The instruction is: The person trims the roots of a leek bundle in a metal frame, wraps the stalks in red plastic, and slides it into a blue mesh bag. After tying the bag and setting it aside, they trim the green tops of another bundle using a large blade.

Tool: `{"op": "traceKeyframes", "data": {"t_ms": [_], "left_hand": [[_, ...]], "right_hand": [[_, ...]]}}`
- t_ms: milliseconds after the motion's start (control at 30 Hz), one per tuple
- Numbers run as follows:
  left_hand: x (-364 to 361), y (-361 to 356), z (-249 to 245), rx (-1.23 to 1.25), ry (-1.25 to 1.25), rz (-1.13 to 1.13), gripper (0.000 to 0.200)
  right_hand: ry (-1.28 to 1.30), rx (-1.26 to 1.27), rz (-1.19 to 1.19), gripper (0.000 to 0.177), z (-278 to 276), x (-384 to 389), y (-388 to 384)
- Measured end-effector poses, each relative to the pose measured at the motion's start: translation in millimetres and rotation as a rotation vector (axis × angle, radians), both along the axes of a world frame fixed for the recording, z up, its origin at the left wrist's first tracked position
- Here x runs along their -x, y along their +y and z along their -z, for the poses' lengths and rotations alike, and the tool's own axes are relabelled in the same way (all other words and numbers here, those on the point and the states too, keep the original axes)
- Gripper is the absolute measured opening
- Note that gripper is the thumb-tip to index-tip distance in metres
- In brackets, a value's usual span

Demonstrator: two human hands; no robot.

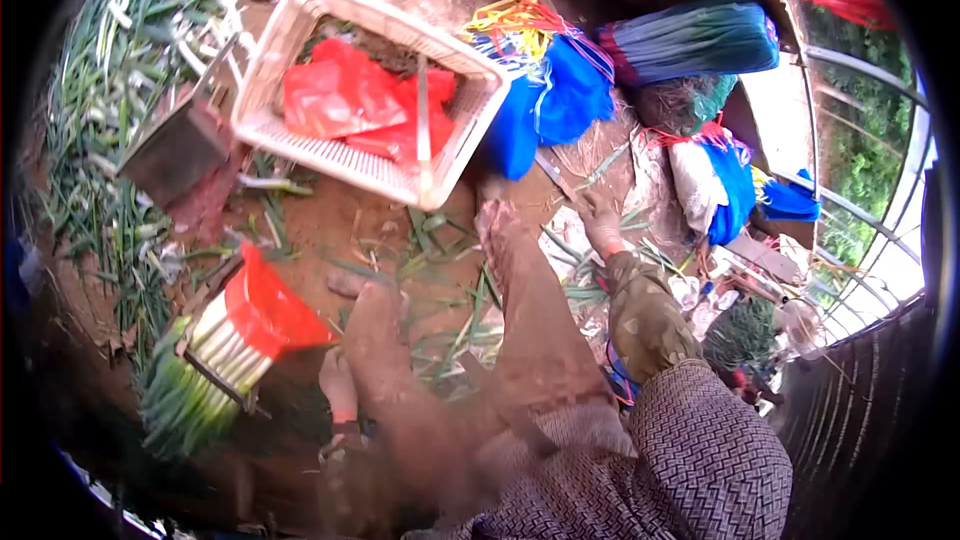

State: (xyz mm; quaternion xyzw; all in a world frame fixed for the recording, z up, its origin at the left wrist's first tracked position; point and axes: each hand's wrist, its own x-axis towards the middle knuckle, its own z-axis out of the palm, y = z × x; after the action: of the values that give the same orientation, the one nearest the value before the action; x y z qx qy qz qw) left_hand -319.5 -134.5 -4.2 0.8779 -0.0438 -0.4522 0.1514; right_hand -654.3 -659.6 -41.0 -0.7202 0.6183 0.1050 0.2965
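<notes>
My right hand is low near the ground, fingers closed round the end of what looks like a knife, its thin blade pointing towards blue cloth. My left hand hangs beside my left leg. Its fingers are blurred, and I see nothing in it. To its left, a bundle of green onions lies in a small frame, with red plastic around one end. Cut green leaves lie scattered around my bare feet.
A white crate holding red plastic bags stands ahead. Loose green onions are heaped on the left beside a metal stand. Blue cloth and a wrapped bundle of green onions lie at the upper right.
</notes>
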Motion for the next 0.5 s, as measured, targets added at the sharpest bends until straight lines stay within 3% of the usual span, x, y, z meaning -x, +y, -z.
{"op": "traceKeyframes", "data": {"t_ms": [100,267,333,467,500], "left_hand": [[39.9,-73.3,13.1,0.081,0.008,-0.08,0.026],[137.9,-183.2,23.2,0.255,0.159,0.094,0.024],[162.7,-212.0,29.3,0.153,0.417,0.081,0.027],[197.7,-240.8,47.3,0.108,0.577,-0.13,0.032],[197.4,-249.3,54.0,0.108,0.561,-0.081,0.032]], "right_hand": [[0.083,0.099,-0.177,0.036,56.1,-9.1,-72.0],[0.223,0.216,-0.287,0.033,141.3,-7.5,-205.4],[0.298,0.122,-0.22,0.036,172.9,-5.1,-256.5],[0.397,-0.035,-0.105,0.044,236.2,16.9,-320.2],[0.417,-0.084,-0.074,0.046,249.9,22.7,-331.3]]}}
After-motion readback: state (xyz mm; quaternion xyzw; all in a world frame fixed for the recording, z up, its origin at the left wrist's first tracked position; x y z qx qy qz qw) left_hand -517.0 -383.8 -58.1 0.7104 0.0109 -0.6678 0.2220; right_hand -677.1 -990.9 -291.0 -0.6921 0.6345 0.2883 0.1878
